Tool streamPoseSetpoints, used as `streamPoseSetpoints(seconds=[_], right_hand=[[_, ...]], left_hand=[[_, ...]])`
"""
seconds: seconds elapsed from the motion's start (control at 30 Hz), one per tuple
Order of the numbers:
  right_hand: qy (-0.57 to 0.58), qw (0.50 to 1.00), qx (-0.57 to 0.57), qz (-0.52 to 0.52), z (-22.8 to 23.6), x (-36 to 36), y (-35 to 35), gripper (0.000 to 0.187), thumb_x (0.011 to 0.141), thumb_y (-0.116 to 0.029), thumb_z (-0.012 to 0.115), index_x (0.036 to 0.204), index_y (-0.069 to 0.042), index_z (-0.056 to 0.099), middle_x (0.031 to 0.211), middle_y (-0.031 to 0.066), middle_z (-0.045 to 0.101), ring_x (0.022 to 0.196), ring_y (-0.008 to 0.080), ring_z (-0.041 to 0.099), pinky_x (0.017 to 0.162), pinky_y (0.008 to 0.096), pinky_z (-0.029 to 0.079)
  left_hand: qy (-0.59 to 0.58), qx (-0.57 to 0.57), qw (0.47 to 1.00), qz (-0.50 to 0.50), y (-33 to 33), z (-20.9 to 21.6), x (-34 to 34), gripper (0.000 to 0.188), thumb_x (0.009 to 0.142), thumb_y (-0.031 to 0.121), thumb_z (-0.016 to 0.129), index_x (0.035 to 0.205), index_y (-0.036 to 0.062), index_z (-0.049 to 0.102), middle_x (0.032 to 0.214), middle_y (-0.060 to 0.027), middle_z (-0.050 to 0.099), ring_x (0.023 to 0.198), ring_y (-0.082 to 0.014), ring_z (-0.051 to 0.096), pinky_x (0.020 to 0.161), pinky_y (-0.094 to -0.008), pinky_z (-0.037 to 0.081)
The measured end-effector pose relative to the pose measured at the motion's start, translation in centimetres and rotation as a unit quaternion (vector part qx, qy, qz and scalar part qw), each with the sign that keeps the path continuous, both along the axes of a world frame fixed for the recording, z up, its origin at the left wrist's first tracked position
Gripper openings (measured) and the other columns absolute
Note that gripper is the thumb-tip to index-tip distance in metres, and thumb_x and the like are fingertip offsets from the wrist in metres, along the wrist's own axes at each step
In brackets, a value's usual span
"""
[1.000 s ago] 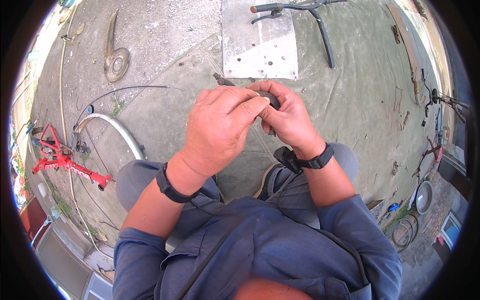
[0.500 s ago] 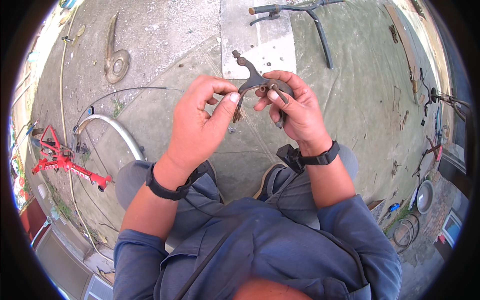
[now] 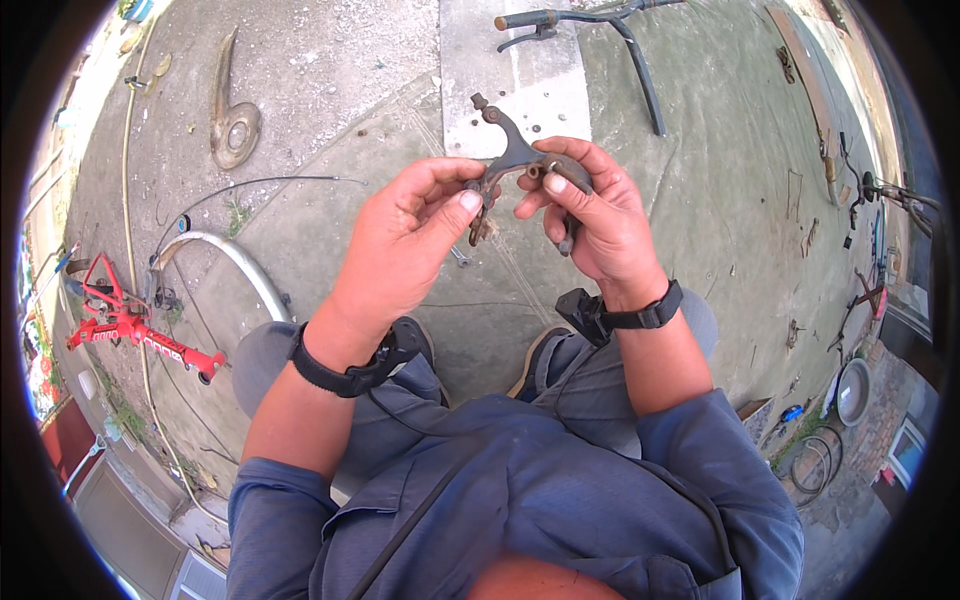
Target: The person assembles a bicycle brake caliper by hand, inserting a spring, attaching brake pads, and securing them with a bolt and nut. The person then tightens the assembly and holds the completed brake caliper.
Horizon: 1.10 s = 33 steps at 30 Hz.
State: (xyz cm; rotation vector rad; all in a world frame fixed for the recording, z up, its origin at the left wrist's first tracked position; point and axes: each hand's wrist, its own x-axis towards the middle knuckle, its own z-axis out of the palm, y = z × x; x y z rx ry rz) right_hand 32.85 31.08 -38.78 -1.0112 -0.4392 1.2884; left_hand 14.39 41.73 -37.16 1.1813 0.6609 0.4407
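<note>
A dark, rusty bicycle caliper brake (image 3: 517, 155) is held up in front of me between both hands. My left hand (image 3: 412, 235) pinches its left side with thumb and index finger, near a rusty lower end (image 3: 480, 228). My right hand (image 3: 598, 215) grips the right side, the thumb pressed on the curved arm and the fingers behind it. One arm with a bolt at its tip points up and away from me. The palm-side part of the brake is hidden by my right fingers.
A handlebar with a lever (image 3: 560, 17) lies at the far middle by a pale slab (image 3: 470, 110). To the left are a red bicycle frame (image 3: 125, 328), a curved silver fender (image 3: 235, 250), a cable (image 3: 260, 181) and a coiled tyre-like strip (image 3: 235, 130). Metal pieces and a round basin (image 3: 853, 392) lie right.
The caliper brake has turned slightly and shifted a little to the right. My left fingers have moved slightly right along its left side; my right thumb has shifted on the arm.
</note>
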Motion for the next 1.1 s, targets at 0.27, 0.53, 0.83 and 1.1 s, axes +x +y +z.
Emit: streamPoseSetpoints(seconds=[0.27, 0.53, 0.83, 1.1], right_hand=[[0.006, 1.0, 0.012, 0.001, 0.1, -0.09, -0.19, 0.036, 0.093, -0.012, 0.067, 0.126, 0.0, 0.056, 0.099, 0.0131, 0.07, 0.083, 0.0178, 0.071, 0.051, 0.0184, 0.045], [-0.011, 1.0, 0.018, 0.006, -0.03, -0.31, -0.22, 0.034, 0.097, -0.01, 0.059, 0.129, 0.001, 0.053, 0.1, 0.0144, 0.067, 0.08, 0.0166, 0.07, 0.049, 0.0183, 0.045], [-0.022, 1.0, 0.004, 0.001, -0.2, -0.29, 0.0, 0.036, 0.096, -0.01, 0.061, 0.13, 0.0, 0.052, 0.101, 0.0134, 0.068, 0.082, 0.0167, 0.07, 0.05, 0.018, 0.045], [-0.09, 0.996, 0.007, 0.007, -0.28, -0.13, 0.14, 0.036, 0.096, -0.012, 0.062, 0.13, -0.001, 0.053, 0.104, 0.0113, 0.069, 0.089, 0.017, 0.07, 0.059, 0.0202, 0.048]], left_hand=[[-0.051, -0.109, 0.992, -0.03, 0.04, -0.08, 0.0, 0.031, 0.101, 0.015, 0.054, 0.127, -0.0021, 0.057, 0.11, -0.0102, 0.067, 0.101, -0.0149, 0.06, 0.086, -0.0303, 0.048], [-0.085, -0.188, 0.978, -0.03, 0.15, -0.42, 0.14, 0.031, 0.098, 0.009, 0.056, 0.127, -0.0026, 0.057, 0.105, -0.0089, 0.067, 0.1, -0.0152, 0.06, 0.089, -0.0297, 0.046], [0.002, -0.081, 0.997, -0.01, -0.02, -0.54, 0.62, 0.029, 0.097, 0.009, 0.054, 0.124, -0.0011, 0.058, 0.101, -0.0057, 0.067, 0.088, -0.0097, 0.058, 0.077, -0.0251, 0.047], [0.019, -0.024, 1.0, -0.005, 0.01, -0.42, 0.81, 0.031, 0.097, 0.007, 0.055, 0.126, -0.0019, 0.056, 0.108, -0.0063, 0.066, 0.097, -0.01, 0.058, 0.084, -0.0261, 0.047]])
